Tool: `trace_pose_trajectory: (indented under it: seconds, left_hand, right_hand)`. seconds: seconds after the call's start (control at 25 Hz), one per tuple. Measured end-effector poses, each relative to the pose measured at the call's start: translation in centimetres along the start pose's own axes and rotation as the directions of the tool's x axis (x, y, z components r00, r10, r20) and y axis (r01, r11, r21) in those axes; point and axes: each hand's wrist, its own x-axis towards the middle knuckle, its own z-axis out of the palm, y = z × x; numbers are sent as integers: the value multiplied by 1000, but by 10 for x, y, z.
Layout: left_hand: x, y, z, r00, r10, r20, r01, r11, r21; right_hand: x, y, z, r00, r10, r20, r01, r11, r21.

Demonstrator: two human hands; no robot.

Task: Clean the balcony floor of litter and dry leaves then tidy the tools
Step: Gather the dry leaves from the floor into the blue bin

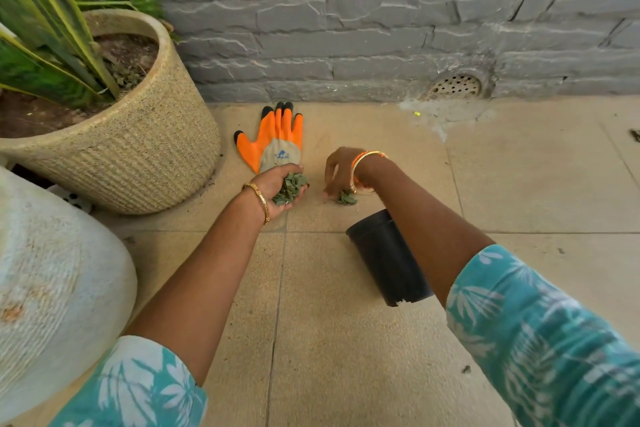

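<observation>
Teal floral-print sleeves point(540, 340) frame the view, both forearms reaching out over the beige tiled balcony floor point(346, 340). Left hand point(277, 192) palm-up, fingers point(294, 172) cupped round a heap of dry grey-green leaves point(290, 188). Right hand point(341, 172) palm-down, fingers curled onto a smaller clump of the same leaves point(346, 198) lying on the tile; whether they have pinched it or only touch it cannot be told.

Black plastic nursery pot point(388, 256) lies on its side just beside the right forearm, mouth towards the hands. Orange-and-grey work glove point(275, 140) flat on the floor beyond the left hand, near the grey stone-clad wall point(381, 28). Large woven-textured beige planter point(145, 135) at left; round drain grille point(455, 85) at the wall foot.

Judgement: gathering by hand, partway through. To do it well, sweep the clump together with the fingertips before lifting, keep the left palm level so nothing spills, then transfer it in close. Small specks remain scattered on nearby tiles.
</observation>
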Motion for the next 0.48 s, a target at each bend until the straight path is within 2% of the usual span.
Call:
trace_pose_trajectory:
  seconds: [0.08, 0.16, 0.24, 0.4, 0.48]
  left_hand:
    - [3, -1, 3, 1000, 3, -9, -3, 1000, 10]
    - [0, -2, 10, 1000, 7, 0, -7, 1000, 5]
    - [5, -2, 8, 999, 13, -41, -12, 999, 45]
    - [2, -1, 14, 1000, -14, 0, 14, 999, 43]
    - [-3, -3, 21, 1000, -5, 13, 4, 998, 56]
  right_hand:
    - [2, -4, 14, 992, 36, 122, -17, 988, -154]
    - [3, -7, 24, 998, 35, 47, -22, 970, -241]
    - [3, -8, 27, 999, 43, -7, -44, 968, -247]
    - [5, 10, 14, 989, 83, -120, -90, 994, -56]
    - [1, 22, -5, 985, 98, -145, -67, 976, 205]
